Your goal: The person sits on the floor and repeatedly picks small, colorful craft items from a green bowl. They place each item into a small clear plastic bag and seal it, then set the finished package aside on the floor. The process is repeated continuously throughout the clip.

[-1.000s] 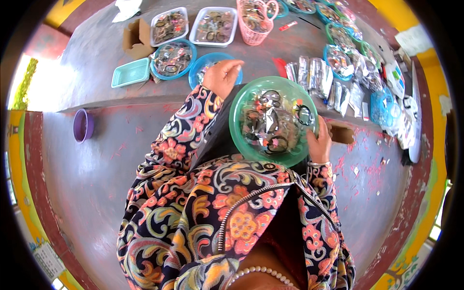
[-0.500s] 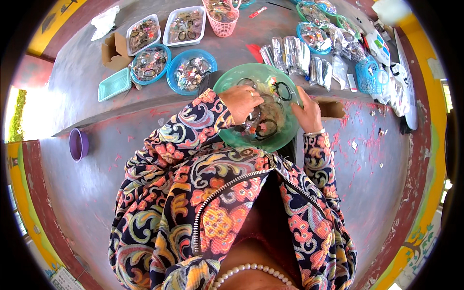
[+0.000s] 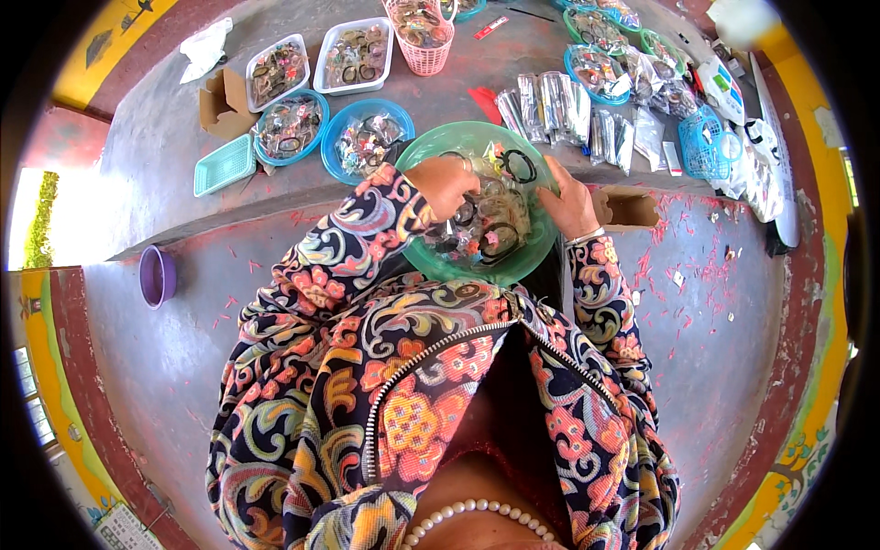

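A translucent green bowl [image 3: 536, 257] is in front of my chest, filled with small clear packets and dark hair ties [image 3: 519, 167], some with coloured charms. My left hand [image 3: 443, 187] reaches over its left side, fingers curled down among the packets; whatever they grip is hidden. My right hand [image 3: 570, 203] grasps the bowl's right rim, with the thumb on the inner side.
Beyond the bowl a grey ledge bears two blue bowls [image 3: 323, 136], white trays [image 3: 318, 73], a green basket [image 3: 225, 167], a cardboard box [image 3: 220, 108] and a pink basket [image 3: 428, 60]. Bundled packets [image 3: 555, 105] lie right; a purple tub [image 3: 158, 277] stands on the floor.
My left hand has shifted slightly left toward the bowl's rim, its fingers more curled. The packets and hair ties have been stirred a little. My right hand keeps to the rim.
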The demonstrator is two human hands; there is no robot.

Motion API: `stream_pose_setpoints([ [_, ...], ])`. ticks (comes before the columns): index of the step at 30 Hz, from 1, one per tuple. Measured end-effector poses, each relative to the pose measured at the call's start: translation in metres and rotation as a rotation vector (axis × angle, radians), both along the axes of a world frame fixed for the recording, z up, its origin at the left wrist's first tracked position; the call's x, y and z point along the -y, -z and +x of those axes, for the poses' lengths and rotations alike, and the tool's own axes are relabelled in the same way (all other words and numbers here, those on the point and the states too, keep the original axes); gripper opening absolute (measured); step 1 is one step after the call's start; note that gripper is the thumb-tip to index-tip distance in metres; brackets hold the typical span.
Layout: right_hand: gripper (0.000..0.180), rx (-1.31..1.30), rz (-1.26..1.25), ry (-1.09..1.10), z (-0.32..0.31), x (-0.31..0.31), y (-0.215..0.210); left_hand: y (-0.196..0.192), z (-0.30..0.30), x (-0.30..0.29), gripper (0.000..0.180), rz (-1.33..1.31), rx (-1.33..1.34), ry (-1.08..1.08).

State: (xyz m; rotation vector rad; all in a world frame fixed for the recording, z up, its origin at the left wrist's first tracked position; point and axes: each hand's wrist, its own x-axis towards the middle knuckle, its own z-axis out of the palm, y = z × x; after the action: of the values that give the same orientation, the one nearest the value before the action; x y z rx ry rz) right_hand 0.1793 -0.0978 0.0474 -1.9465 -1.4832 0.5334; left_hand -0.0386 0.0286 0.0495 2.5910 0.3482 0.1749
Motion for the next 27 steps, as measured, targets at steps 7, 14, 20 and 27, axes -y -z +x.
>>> stream_pose_setpoints([
  [7,0.051,0.087,0.016,-0.011,0.004,0.002,0.003,-0.016,0.017,-0.005,0.013,-0.918,0.517,-0.310],
  [14,0.044,0.274,0.233,0.037,0.000,0.003,-0.011,0.007,0.036,0.019,0.010,-1.390,0.778,-0.616],
  [20,0.022,-0.543,0.264,0.175,-0.028,-0.010,-0.043,0.005,0.032,0.021,0.010,-1.302,0.778,-0.634],
  [27,0.021,-0.999,0.059,0.130,-0.044,-0.018,-0.022,0.001,0.027,0.022,0.011,-1.306,0.812,-0.636],
])
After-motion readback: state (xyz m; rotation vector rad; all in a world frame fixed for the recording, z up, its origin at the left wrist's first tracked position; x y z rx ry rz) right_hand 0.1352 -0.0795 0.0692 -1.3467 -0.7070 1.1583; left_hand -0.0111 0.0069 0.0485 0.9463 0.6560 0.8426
